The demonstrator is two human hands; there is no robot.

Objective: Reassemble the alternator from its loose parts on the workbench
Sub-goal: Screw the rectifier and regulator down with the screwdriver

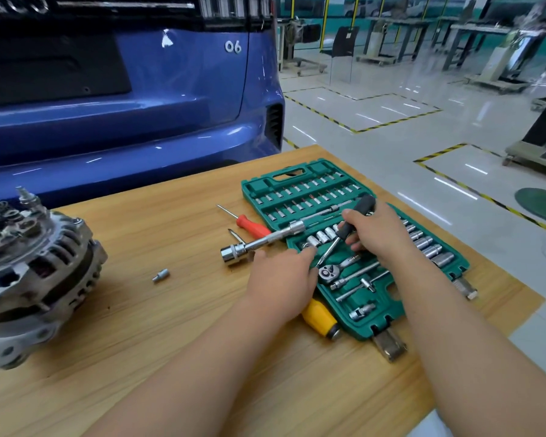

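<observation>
At left, the grey cast-metal alternator (35, 263) looks heavy and rigid: hold its ribbed housing. Right hand (380, 236) grips black-handled driver (364, 205); left hand (281, 275), grip unclear.

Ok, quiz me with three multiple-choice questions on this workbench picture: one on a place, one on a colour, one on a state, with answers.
1. Where on the wooden workbench is the grey metal alternator? A) far left B) in the middle C) far right
2. What colour is the handle of the thin-shafted driver gripped by the right hand? A) red B) black C) yellow
3. The green plastic socket case is: A) latched shut B) lying open C) standing on edge
Answers: 1 A, it sits at the left edge, apart from the case. 2 B, a black handle sticks out above the fingers. 3 B, its rows of sockets show.
</observation>
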